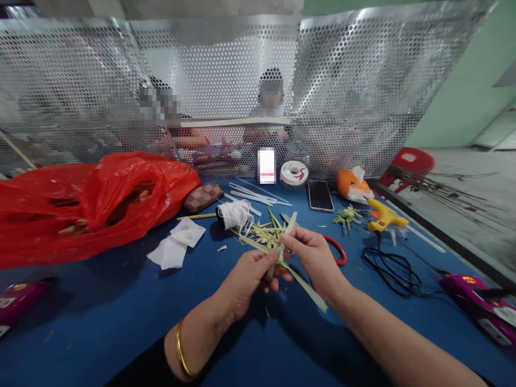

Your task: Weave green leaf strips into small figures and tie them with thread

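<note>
Pale green leaf strips cross each other between my two hands, their ends sticking out on several sides. My left hand is closed on them, thumb on top and fingers curled beneath. From the other side my right hand pinches the strips near the crossing, beside an upright end. Just behind my hands lies a loose heap of thin leaf scraps. A red scissors handle shows past my right hand; the rest is mostly hidden. A spool of white thread lies to the left of the heap.
A red plastic bag, checked pouch and tissues lie left. Behind are white strips, a tape roll and a phone. A yellow glue gun and black cable lie right. People sit behind perforated sheeting.
</note>
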The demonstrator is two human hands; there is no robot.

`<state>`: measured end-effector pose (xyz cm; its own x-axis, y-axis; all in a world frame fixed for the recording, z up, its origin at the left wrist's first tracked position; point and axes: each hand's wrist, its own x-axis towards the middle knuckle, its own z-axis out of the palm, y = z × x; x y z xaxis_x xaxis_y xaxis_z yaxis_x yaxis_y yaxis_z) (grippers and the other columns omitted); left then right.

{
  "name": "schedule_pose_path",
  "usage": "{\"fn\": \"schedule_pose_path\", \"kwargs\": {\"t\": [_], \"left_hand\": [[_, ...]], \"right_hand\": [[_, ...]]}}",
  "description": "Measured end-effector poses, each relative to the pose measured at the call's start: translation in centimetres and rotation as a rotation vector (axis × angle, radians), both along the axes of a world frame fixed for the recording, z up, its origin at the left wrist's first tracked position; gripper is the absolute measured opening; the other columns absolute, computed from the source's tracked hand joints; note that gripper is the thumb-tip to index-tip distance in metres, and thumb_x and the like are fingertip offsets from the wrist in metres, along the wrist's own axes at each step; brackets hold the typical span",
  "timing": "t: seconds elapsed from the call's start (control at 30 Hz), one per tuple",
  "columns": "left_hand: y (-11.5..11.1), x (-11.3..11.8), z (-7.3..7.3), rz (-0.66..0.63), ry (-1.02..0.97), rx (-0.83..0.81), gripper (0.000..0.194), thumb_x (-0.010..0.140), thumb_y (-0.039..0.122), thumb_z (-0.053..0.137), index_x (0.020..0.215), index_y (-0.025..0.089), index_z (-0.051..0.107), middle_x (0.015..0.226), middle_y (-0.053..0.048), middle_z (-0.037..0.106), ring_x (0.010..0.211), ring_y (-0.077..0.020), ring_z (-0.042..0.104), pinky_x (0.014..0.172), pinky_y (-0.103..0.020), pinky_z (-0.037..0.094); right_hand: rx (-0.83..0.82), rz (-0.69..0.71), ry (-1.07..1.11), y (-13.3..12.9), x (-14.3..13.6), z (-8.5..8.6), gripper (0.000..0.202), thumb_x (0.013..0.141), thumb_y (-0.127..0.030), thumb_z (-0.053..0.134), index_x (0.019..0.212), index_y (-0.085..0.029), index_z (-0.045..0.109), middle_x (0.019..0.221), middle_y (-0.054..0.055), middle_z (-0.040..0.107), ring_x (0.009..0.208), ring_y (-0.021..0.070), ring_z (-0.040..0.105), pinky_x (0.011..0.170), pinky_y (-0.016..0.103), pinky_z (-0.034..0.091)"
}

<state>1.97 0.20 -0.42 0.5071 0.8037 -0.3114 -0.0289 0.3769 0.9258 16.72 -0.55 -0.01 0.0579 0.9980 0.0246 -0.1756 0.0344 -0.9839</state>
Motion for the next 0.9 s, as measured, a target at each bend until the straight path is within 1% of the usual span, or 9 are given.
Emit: {"fn": "schedule_pose_path", "kwargs": {"t": [0.2, 0.4, 0.5, 0.57, 0.6, 0.7, 0.77, 0.83, 0.9], "left_hand": [[-0.1, 0.1, 0.2, 0.051, 0.075, -0.030, 0.040, 0.075, 0.050, 0.066, 0.086, 0.012, 0.071, 0.060, -0.003, 0.064, 0.045, -0.0070, 0.046, 0.047, -0.020, 0.031], [0.1, -0.2, 0.3, -0.030, 0.099, -0.019, 0.031, 0.072, 0.043, 0.068, 0.074, 0.012, 0.070, 0.054, 0.000, 0.058, 0.046, -0.0074, 0.045, 0.047, -0.020, 0.030], [0.1, -0.3, 0.3, -0.061, 0.129, -0.033, 0.034, 0.073, 0.046, 0.067, 0.079, 0.013, 0.072, 0.054, 0.001, 0.056, 0.044, -0.0063, 0.040, 0.046, -0.020, 0.025], [-0.1, -0.2, 0.3, -0.089, 0.142, -0.024, 0.038, 0.074, 0.048, 0.066, 0.084, 0.013, 0.073, 0.054, 0.002, 0.054, 0.043, -0.0055, 0.036, 0.046, -0.021, 0.021], [-0.1, -0.2, 0.4, -0.098, 0.150, -0.014, 0.039, 0.074, 0.050, 0.065, 0.084, 0.013, 0.073, 0.053, 0.002, 0.053, 0.043, -0.0053, 0.033, 0.046, -0.022, 0.019], [-0.4, 0.2, 0.6, -0.097, 0.165, 0.002, 0.042, 0.073, 0.055, 0.062, 0.072, 0.013, 0.068, 0.052, 0.002, 0.054, 0.042, -0.0054, 0.030, 0.046, -0.023, 0.017], [-0.5, 0.4, 0.7, -0.086, 0.174, 0.006, 0.042, 0.071, 0.056, 0.062, 0.063, 0.015, 0.062, 0.051, 0.002, 0.055, 0.042, -0.0058, 0.029, 0.046, -0.024, 0.017], [-0.6, 0.5, 0.6, -0.078, 0.191, 0.011, 0.041, 0.068, 0.055, 0.064, 0.059, 0.016, 0.057, 0.050, 0.002, 0.054, 0.042, -0.0058, 0.028, 0.047, -0.025, 0.016], [-0.6, 0.5, 0.5, -0.081, 0.206, 0.007, 0.038, 0.067, 0.052, 0.066, 0.058, 0.016, 0.055, 0.048, 0.003, 0.052, 0.042, -0.0060, 0.028, 0.047, -0.025, 0.016]], "right_hand": [[0.023, -0.023, -0.068, 0.1, -0.3, -0.4, 0.032, 0.073, -0.041, 0.069, 0.058, -0.018, 0.052, 0.053, -0.005, 0.048, 0.053, 0.0106, 0.042, 0.057, 0.026, 0.036], [0.036, -0.022, -0.205, 0.3, 0.0, -1.0, 0.031, 0.077, -0.041, 0.064, 0.060, -0.019, 0.052, 0.052, -0.004, 0.049, 0.049, 0.0116, 0.044, 0.051, 0.027, 0.038], [0.187, -0.167, -0.420, 0.6, 0.9, -0.5, 0.022, 0.080, -0.038, 0.061, 0.088, -0.018, 0.062, 0.077, 0.003, 0.062, 0.071, 0.0181, 0.057, 0.066, 0.031, 0.047], [0.347, -0.313, -0.640, 0.5, 1.5, 0.2, 0.033, 0.081, -0.036, 0.061, 0.110, -0.019, 0.060, 0.104, 0.009, 0.063, 0.095, 0.0240, 0.058, 0.081, 0.038, 0.047], [0.429, -0.343, -0.773, 0.4, 1.8, 0.6, 0.034, 0.082, -0.035, 0.062, 0.113, -0.020, 0.060, 0.110, 0.011, 0.062, 0.104, 0.0263, 0.056, 0.088, 0.042, 0.044], [0.584, -0.214, -1.072, 0.0, 2.0, 1.4, 0.014, 0.083, -0.033, 0.063, 0.091, -0.023, 0.068, 0.100, 0.008, 0.068, 0.106, 0.0275, 0.057, 0.104, 0.051, 0.028], [0.540, -0.043, -1.089, -0.1, 1.8, 1.4, 0.012, 0.084, -0.029, 0.063, 0.074, -0.024, 0.066, 0.082, 0.002, 0.069, 0.091, 0.0223, 0.062, 0.107, 0.050, 0.023], [0.434, 0.091, -1.000, 0.0, 1.5, 1.1, 0.021, 0.084, -0.025, 0.061, 0.063, -0.022, 0.060, 0.067, -0.003, 0.064, 0.071, 0.0155, 0.061, 0.101, 0.044, 0.032], [0.388, 0.137, -0.895, 0.1, 1.1, 0.9, 0.027, 0.083, -0.021, 0.059, 0.056, -0.020, 0.053, 0.059, -0.005, 0.057, 0.061, 0.0129, 0.054, 0.083, 0.034, 0.042]]}}
